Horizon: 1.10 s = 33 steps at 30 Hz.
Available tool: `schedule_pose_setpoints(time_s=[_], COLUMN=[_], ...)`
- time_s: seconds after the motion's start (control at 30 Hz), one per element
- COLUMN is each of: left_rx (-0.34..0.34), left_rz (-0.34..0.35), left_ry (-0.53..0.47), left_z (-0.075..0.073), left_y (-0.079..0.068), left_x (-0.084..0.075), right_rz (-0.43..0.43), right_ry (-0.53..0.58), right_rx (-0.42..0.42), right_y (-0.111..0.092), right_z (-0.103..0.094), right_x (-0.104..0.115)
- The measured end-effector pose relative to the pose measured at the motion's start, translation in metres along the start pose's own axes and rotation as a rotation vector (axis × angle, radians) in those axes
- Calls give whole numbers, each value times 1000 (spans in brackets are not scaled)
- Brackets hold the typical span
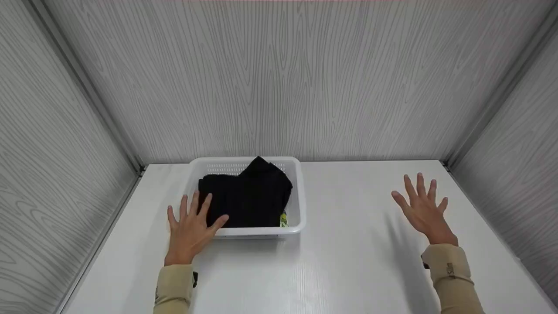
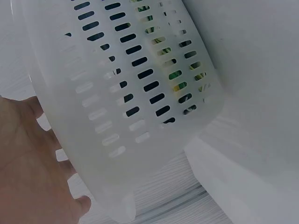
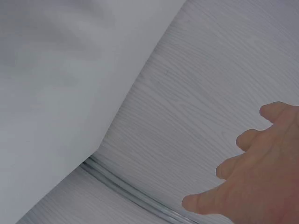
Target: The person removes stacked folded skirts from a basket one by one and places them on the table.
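The person's left hand (image 1: 189,231) is spreading its fingers wide over the front left corner of a white, rectangular plastic basket with slotted walls (image 1: 299,192). The fingers and thumb are standing apart and are gripping nothing; whether they are touching the rim, one cannot tell. The basket is standing left of the middle on a smooth white table (image 1: 344,244), near the back edge.

Inside it, a folded, matte black cloth (image 1: 248,200) is filling most of the space, one pointed corner of it reaching up to the rear rim. A small green-and-yellow patterned item (image 1: 283,219) is peeking out beside the cloth at the front right corner, and similar colours are showing through the slots in the left wrist view.

The right hand (image 1: 425,214) is hovering above the right part of the table, well apart from the basket, its fingers fanned wide and holding nothing. A shadow is falling on the tabletop beside it.

Beige long sleeves (image 1: 453,279) are covering both forearms, the right one bearing dark lettering. Grey wood-grain panels (image 1: 279,78) are enclosing the table at the back and both sides.
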<state>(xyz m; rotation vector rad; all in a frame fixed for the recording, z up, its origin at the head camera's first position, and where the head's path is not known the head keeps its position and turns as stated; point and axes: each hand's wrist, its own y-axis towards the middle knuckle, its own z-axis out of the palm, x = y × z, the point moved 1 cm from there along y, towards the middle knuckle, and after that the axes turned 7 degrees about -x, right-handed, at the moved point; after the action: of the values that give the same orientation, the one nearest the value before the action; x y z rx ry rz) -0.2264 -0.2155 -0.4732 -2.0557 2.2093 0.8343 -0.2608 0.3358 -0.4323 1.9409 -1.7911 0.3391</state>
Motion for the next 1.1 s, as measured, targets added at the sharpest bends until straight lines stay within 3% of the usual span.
schedule_pose_setpoints(time_s=[0.27, 0.4, 0.7, 1.1], left_rx=[-192, -238, -138, -57], left_rz=[39, 39, -36, -103], left_ry=[-23, -54, -70, -97], left_z=[1, 4, 8, 8], left_y=[7, 11, 18, 25], left_x=[-3, -2, 3, 13], right_rz=[-150, -192, -197, -239], right_ry=[215, 316, 488, 562], right_rx=[-116, -170, -152, -119], right_y=[14, 23, 37, 46], right_z=[17, 34, 74, 106], right_x=[50, 75, 128, 175])
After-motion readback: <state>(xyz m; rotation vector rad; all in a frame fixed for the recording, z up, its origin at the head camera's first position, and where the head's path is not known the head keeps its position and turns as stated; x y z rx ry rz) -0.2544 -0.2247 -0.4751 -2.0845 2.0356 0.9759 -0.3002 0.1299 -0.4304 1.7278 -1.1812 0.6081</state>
